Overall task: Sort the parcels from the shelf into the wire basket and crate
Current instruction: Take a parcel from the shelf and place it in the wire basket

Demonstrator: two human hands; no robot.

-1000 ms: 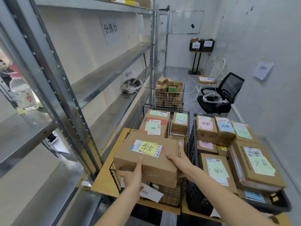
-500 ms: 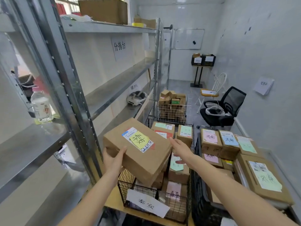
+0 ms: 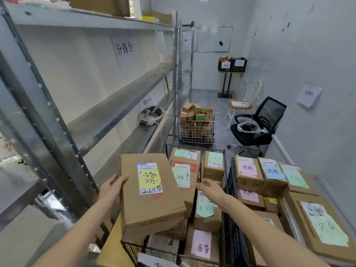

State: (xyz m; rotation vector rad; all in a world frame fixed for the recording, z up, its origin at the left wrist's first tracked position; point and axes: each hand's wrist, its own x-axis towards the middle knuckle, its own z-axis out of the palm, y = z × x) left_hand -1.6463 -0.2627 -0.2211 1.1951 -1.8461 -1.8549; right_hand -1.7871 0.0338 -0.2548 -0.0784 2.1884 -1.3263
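A large cardboard parcel with a yellow label [image 3: 150, 191] is raised over the near left part of the black wire basket [image 3: 133, 247]. My left hand [image 3: 112, 187] grips its left edge and carries it alone. My right hand [image 3: 209, 189] hovers free to the right of it, fingers relaxed, above several labelled parcels [image 3: 204, 209] stacked in the basket. The black crate [image 3: 231, 228] stands right of the basket, heaped with parcels bearing pink, blue and green labels [image 3: 248, 170]. The steel shelf [image 3: 119, 105] runs along my left.
A white headset [image 3: 150, 116] lies on the shelf's lower level. Further back stand a white wire cart of small boxes [image 3: 196, 124], a black office chair [image 3: 256, 124] and a white chair [image 3: 244, 101]. A wooden table edge [image 3: 109, 247] carries the basket.
The parcel was lifted off the basket top and swung to the left, turning lengthwise. My right hand let go of it and now hangs free over the basket.
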